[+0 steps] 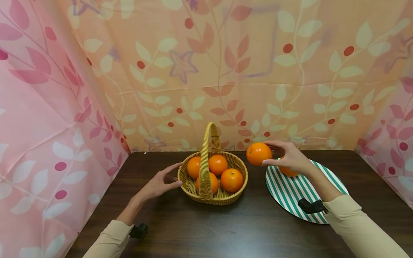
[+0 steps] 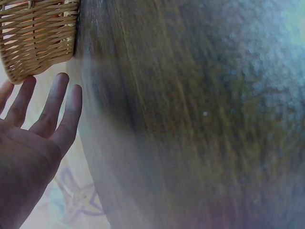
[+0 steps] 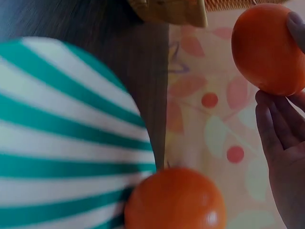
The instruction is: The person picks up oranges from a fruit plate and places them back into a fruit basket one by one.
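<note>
My right hand (image 1: 288, 156) pinches an orange (image 1: 259, 153) between thumb and fingertips. It holds the fruit in the air between the basket and the plate. In the right wrist view the fingertips press against the underside of this orange (image 3: 269, 50). A second orange (image 3: 175, 200) lies near the edge of a green-and-white striped plate (image 1: 303, 200), partly hidden by the hand in the head view. My left hand (image 1: 160, 184) has its fingertips at the left rim of a wicker basket (image 1: 211, 201). Its fingers (image 2: 53, 102) are extended and spread in the left wrist view.
Several oranges (image 1: 232, 180) lie inside the basket, whose tall handle (image 1: 205, 161) arches over them. A dark wooden table (image 1: 206, 229) carries basket and plate. Patterned cloth (image 1: 206, 71) hangs behind the table's back edge and along both sides.
</note>
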A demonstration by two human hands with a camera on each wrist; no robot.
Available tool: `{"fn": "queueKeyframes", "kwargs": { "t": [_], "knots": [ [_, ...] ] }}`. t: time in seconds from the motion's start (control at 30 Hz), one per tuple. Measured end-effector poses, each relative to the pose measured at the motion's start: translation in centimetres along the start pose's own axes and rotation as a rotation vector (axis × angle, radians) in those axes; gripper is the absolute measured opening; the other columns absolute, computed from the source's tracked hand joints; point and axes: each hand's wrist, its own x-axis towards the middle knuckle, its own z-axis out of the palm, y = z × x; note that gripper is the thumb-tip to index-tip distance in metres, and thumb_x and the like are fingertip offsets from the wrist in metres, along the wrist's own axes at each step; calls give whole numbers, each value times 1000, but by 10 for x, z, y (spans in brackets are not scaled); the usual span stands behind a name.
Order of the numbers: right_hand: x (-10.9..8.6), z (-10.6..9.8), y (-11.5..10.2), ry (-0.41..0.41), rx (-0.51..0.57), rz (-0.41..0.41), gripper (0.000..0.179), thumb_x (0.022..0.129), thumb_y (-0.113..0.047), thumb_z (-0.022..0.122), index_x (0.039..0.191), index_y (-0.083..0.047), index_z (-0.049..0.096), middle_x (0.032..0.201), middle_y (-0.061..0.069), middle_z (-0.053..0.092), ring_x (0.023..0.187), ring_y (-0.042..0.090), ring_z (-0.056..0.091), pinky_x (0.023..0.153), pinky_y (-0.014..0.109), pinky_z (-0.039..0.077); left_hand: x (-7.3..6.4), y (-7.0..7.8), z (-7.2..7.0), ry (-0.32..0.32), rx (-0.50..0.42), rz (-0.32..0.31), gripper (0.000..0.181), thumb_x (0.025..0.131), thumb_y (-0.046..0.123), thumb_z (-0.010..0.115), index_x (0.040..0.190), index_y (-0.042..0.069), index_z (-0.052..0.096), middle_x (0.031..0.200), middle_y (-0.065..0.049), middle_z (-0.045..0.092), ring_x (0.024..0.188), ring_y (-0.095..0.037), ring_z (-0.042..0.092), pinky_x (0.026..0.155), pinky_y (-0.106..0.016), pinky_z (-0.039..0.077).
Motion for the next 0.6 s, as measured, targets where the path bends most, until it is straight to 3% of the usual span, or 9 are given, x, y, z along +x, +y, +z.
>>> {"fn": "queueKeyframes", "kwargs": {
  "t": [0.3,0.6],
  "knots": [
    [24,30,-4,-37,88,29,64,85,-18,86,142,-10,58,132,7,62,115,26,62,95,52,50,1,1,-1,2,-7,1,70,97,14,73,157,9,38,158,-18,35,114,-41,63,87,-42,56],
    [42,53,-2,-30,56,9,69,80,-18,90,140,-5,59,133,10,62,114,26,63,97,54,48,2,-1,0,1,-13,1,70,97,13,73,157,7,38,158,-18,36,113,-40,64,86,-38,57]
  ]
}}
